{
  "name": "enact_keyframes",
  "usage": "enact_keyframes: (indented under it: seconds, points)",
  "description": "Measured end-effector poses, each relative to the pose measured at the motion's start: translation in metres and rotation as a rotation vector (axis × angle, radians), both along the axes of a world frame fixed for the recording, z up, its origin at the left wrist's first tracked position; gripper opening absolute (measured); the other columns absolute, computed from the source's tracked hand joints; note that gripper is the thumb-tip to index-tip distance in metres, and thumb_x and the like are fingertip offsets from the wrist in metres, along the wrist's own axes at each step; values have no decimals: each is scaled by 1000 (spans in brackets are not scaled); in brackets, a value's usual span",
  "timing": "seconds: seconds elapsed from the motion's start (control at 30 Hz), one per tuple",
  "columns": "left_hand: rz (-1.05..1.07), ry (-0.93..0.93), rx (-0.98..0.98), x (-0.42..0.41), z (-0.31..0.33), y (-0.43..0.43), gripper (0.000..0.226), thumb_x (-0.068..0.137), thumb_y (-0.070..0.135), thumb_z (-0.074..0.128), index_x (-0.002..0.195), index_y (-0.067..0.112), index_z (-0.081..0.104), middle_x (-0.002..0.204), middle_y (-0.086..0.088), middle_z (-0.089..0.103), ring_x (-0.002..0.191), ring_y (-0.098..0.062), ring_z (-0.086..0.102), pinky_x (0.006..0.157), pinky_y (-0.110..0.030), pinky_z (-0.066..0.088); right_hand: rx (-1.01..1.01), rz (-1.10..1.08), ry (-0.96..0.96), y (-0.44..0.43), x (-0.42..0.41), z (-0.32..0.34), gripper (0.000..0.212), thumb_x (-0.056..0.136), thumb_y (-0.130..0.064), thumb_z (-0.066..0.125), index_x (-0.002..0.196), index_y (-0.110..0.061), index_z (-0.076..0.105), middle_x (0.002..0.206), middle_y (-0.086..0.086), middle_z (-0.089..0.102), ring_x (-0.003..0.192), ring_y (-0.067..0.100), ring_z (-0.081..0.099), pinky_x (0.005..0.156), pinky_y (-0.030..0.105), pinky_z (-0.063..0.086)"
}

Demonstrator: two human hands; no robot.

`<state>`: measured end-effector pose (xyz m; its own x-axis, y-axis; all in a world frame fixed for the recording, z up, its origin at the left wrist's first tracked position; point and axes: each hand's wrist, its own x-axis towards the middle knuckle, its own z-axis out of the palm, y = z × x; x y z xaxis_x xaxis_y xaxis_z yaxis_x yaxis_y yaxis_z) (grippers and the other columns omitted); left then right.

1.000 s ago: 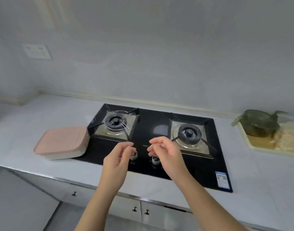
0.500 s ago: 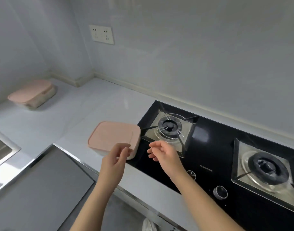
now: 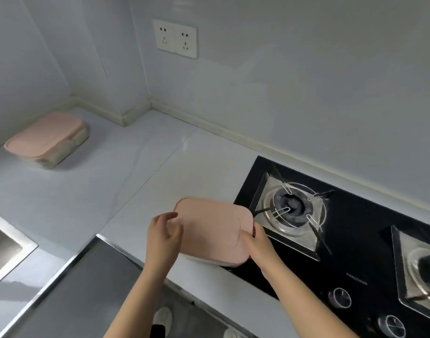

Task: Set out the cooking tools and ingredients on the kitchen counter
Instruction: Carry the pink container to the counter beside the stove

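Just right of my left hand (image 3: pixel 164 237), a pink-lidded container (image 3: pixel 209 225) sits on the white surface (image 3: pixel 140 186), its right side against the black stove (image 3: pixel 355 250). The left hand hovers close beside the container's left edge, fingers apart and relaxed, holding nothing. My right hand (image 3: pixel 259 242) touches the near right corner, thumb on the lid; whether the fingers grip it I cannot tell. Just beyond the right hand is a burner (image 3: pixel 294 208). Well beyond and to the left of my left hand, a second pink-lidded container (image 3: pixel 48 137) rests near the wall.
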<state>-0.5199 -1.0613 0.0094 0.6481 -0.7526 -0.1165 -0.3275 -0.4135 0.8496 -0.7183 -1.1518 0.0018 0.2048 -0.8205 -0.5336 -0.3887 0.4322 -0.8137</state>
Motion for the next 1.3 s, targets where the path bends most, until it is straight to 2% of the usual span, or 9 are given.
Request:
enact_keyframes:
  seconds: [0.13, 0.23, 0.33, 0.53, 0.73, 0.87, 0.97, 1.07, 1.3]
  points:
    - [-163, 164, 189, 44, -21, -28, 52, 91, 23, 53, 139, 9, 42, 131, -6, 50, 111, -21, 53, 87, -31, 42, 11, -239, 1, 7, 22, -6, 38, 93, -19, 51, 130, -23, 47, 113, -2, 63, 100, 15, 59, 79, 31, 49]
    - [-379, 243, 344, 72, -29, -41, 43, 91, 25, 48, 130, 6, 49, 123, -11, 56, 101, -24, 53, 84, -33, 42, -16, -437, 4, 16, 47, -7, 40, 90, -9, 51, 129, -20, 52, 105, -3, 64, 97, 19, 59, 77, 32, 47]
    - [-442, 339, 297, 91, -29, -44, 35, 96, 16, 46, 131, 13, 49, 118, -3, 58, 98, -20, 49, 81, -29, 37, -32, -552, -47, 22, 67, 1, 44, 88, -3, 49, 126, -23, 57, 103, -7, 66, 96, 17, 61, 77, 32, 48]
    - [-461, 574, 251, 156, -13, -50, 61, 77, 52, 55, 134, 34, 41, 126, 5, 53, 113, -21, 52, 86, -36, 44, 26, -569, -222, 36, 118, 4, 35, 89, -23, 53, 118, -41, 60, 115, -7, 69, 106, 15, 65, 92, 40, 53]
    - [-603, 872, 252, 190, 8, -58, 50, 77, 52, 63, 125, 48, 49, 121, 12, 63, 113, -19, 60, 84, -42, 56, 99, -533, -477, 32, 124, 13, 34, 94, -37, 46, 125, -32, 59, 122, 1, 67, 114, 22, 62, 95, 46, 50]
    - [-549, 914, 231, 183, 11, -62, 55, 75, 49, 62, 127, 40, 50, 124, 3, 63, 111, -26, 60, 77, -41, 53, 89, -548, -573, 36, 118, 21, 38, 95, -35, 46, 130, -24, 56, 123, 4, 67, 117, 23, 61, 95, 42, 47]
    - [-514, 913, 214, 167, 15, -65, 57, 73, 49, 61, 127, 36, 51, 122, 0, 63, 107, -27, 61, 73, -42, 53, 136, -549, -593, 40, 104, 30, 35, 93, -35, 49, 125, -24, 60, 116, 3, 70, 106, 21, 65, 81, 38, 51]
    - [-545, 892, 208, 146, 24, -64, 58, 73, 50, 59, 128, 33, 51, 120, -2, 63, 108, -29, 61, 76, -47, 56, 159, -561, -639, 48, 83, 36, 32, 91, -30, 51, 121, -23, 60, 106, 4, 72, 96, 22, 67, 77, 39, 52]
    - [-622, 840, 181, 65, 44, -54, 49, 83, 45, 57, 129, 34, 49, 122, -3, 61, 110, -30, 59, 84, -53, 54, 92, -648, -667, 81, 7, 50, 40, 93, -27, 49, 132, -17, 55, 118, 10, 68, 104, 27, 64, 81, 43, 52]
